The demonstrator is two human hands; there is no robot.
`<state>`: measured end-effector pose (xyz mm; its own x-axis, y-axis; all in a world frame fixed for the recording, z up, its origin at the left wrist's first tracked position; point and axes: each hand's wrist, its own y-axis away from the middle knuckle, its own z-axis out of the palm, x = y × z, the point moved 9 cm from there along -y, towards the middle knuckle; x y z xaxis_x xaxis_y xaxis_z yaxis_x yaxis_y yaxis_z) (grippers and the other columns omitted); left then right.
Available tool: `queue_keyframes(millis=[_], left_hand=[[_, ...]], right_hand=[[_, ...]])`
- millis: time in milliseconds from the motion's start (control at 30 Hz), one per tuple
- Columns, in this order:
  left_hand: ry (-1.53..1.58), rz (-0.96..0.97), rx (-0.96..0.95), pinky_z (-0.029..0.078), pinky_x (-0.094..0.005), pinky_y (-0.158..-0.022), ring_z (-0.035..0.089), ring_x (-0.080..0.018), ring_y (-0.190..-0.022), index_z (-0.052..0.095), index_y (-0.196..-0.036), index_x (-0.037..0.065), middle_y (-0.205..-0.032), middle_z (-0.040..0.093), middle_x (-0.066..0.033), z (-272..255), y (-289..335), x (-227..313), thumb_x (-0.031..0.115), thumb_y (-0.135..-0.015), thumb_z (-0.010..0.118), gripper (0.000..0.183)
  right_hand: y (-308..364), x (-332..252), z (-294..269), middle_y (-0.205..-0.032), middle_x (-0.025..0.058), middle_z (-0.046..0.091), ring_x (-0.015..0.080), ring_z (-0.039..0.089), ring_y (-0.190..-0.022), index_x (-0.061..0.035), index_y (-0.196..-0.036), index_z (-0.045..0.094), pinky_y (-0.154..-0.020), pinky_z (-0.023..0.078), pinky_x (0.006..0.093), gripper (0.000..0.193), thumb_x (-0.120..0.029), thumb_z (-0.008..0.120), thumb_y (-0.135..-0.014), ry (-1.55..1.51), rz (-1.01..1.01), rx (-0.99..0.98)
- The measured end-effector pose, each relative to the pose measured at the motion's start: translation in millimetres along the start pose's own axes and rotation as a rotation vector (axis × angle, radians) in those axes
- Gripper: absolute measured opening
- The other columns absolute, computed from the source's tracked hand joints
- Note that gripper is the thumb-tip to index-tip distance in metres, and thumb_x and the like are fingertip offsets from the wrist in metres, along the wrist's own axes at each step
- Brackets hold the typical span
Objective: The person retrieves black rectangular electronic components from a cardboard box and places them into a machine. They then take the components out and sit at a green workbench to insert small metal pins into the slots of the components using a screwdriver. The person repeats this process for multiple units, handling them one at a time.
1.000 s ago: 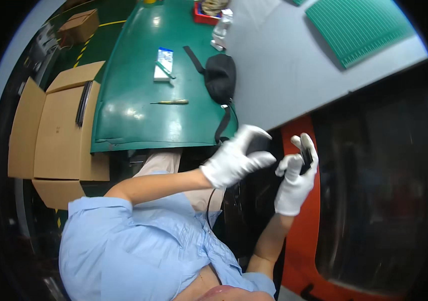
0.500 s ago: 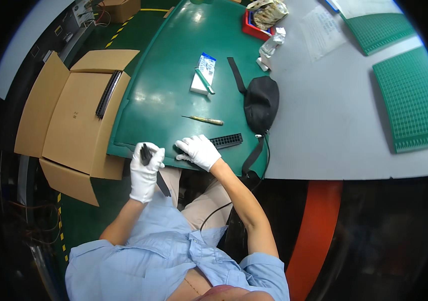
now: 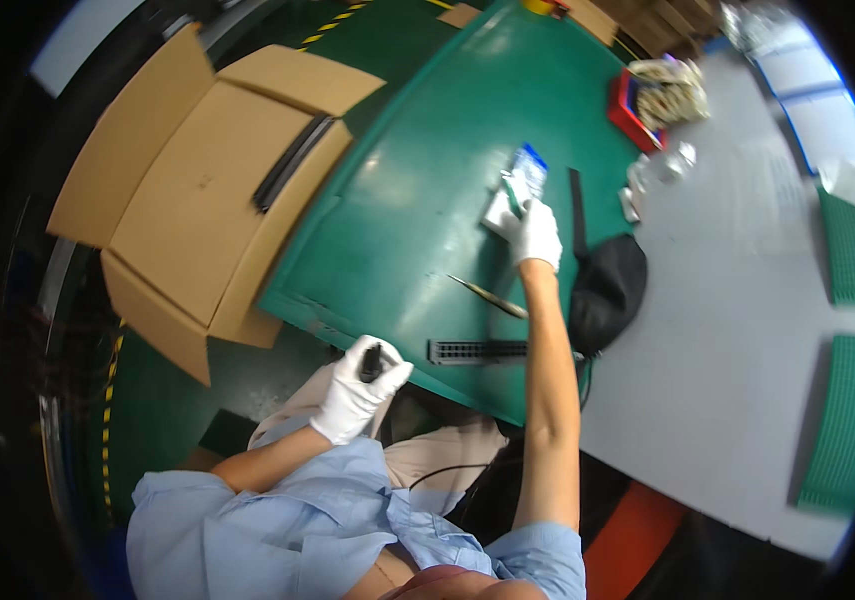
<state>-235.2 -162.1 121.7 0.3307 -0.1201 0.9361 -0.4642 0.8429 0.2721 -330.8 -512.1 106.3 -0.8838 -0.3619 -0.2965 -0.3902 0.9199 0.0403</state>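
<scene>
My left hand [image 3: 355,390], in a white glove, is closed around a small black part [image 3: 371,361] just off the near edge of the green table [image 3: 397,220]. My right arm stretches far across the table, and my gloved right hand [image 3: 535,234] lies on a small white and blue packet [image 3: 513,190] with a green pen-like tool on it. Whether the fingers have gripped the tool is not clear. A black toothed strip [image 3: 477,351] sits at the table's near edge between my hands. A thin brass-coloured tool [image 3: 487,297] lies beside my right forearm.
A black pouch with a strap [image 3: 607,288] lies right of my forearm on a grey mat [image 3: 737,330]. An opened cardboard box [image 3: 197,200] with a black strip on it stands at the left. A red tray [image 3: 647,95] and green ribbed mats [image 3: 852,250] sit far right.
My right hand left the black toothed strip and reached far forward onto the white and blue packet. My left hand stayed near the table edge with the black part.
</scene>
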Motion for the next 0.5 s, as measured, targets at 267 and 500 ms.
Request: queue_keyframes(millis=[267,500], left_hand=[[0.051,-0.068,-0.013,0.043,-0.0218,-0.063,0.05,-0.0035,-0.068,0.056,-0.091,0.008,-0.075,0.056,0.0043,-1.0,-8.9,-20.8,0.012,-0.091,0.076,0.02],[0.046,-0.107,-0.039,0.045,-0.0239,-0.067,0.052,-0.0056,-0.071,0.056,-0.093,0.007,-0.078,0.058,0.001,-5.9,-11.3,-21.4,0.016,-0.092,0.075,0.021]], right_hand=[[3.2,-0.9,6.5,-0.117,0.0299,0.06,0.0472,0.061,-0.108,0.0017,-0.114,0.062,-0.093,0.049,0.0514,0.04,-0.033,0.059,-0.094,-0.082,0.065,0.038],[16.1,35.2,-17.7,-0.126,0.0286,0.06,0.0418,0.06,-0.118,0.0,-0.135,0.052,-0.097,0.05,0.0482,0.063,-0.048,0.061,-0.095,0.126,0.102,0.112]])
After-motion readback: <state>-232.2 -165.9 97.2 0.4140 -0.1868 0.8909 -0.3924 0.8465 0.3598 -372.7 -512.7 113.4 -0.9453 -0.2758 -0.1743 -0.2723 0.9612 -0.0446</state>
